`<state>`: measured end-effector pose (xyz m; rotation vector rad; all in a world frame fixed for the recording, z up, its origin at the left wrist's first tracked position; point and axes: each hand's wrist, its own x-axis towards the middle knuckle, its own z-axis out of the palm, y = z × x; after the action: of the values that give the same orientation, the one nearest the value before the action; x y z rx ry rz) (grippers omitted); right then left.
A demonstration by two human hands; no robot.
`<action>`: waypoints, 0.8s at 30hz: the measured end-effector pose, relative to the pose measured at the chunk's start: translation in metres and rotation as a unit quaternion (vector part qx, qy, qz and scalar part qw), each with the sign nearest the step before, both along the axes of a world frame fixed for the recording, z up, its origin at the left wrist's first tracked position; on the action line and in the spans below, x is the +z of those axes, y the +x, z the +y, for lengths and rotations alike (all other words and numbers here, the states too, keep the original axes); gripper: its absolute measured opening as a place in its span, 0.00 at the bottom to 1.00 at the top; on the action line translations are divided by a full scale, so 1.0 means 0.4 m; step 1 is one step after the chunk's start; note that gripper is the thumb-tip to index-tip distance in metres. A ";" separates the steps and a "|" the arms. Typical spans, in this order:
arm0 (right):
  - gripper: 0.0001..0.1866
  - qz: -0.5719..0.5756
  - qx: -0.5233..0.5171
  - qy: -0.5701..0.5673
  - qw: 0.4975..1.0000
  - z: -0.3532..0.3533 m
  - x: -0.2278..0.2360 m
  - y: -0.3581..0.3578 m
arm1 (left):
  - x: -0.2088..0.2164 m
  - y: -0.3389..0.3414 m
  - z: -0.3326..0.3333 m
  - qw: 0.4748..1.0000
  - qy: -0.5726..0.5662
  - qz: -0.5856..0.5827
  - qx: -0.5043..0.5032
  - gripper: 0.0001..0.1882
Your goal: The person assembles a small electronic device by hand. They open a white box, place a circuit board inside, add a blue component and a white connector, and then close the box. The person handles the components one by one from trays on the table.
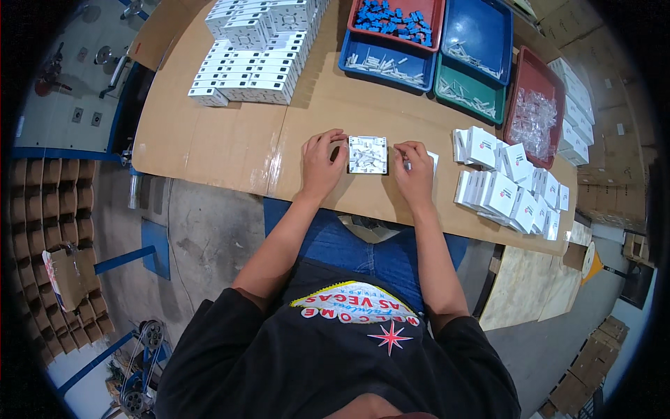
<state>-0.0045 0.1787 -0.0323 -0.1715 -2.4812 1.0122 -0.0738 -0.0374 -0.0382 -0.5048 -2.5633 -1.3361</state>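
Observation:
A shallow white open box (368,170) sits on the cardboard-covered table in front of me, filled with small white pieces (368,152). My left hand (322,164) is at its left side, fingers bent and a gap between thumb and forefinger, fingertips close to the upper left corner. On the other side my right hand (417,173) has its fingers curled in near the right edge. Something small and white shows by its fingers, too hidden to name. Partly behind the right hand lies a flat white item (435,159).
Stacked white boxes (255,77) stand at the far left. Beyond the hands are a red tray (356,28) of blue parts, blue trays (345,64) (481,24) and a green tray (447,98) with white pieces, and a dark red tray (520,133) of clear bags. White packets (499,192) lie at right.

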 end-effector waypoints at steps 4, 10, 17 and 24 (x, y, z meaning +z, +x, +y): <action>0.09 0.014 -0.006 0.016 1.000 -0.003 0.017 -0.004 | -0.012 0.000 -0.003 1.000 -0.024 0.013 0.015 0.17; 0.12 0.092 -0.036 0.051 0.994 0.021 0.076 -0.142 | -0.009 0.000 0.003 0.997 -0.055 0.027 0.043 0.19; 0.16 0.105 -0.101 0.077 0.986 0.152 0.139 -0.508 | -0.009 -0.005 0.010 0.994 -0.104 0.012 0.030 0.19; 0.16 0.048 -0.081 0.246 0.965 0.237 0.103 -0.707 | -0.001 -0.002 0.011 0.994 -0.101 0.021 0.034 0.21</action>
<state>-0.2871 0.2735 0.0091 -0.1574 -2.4937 0.3099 -0.0744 -0.0331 -0.0387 -0.4700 -2.6690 -1.0397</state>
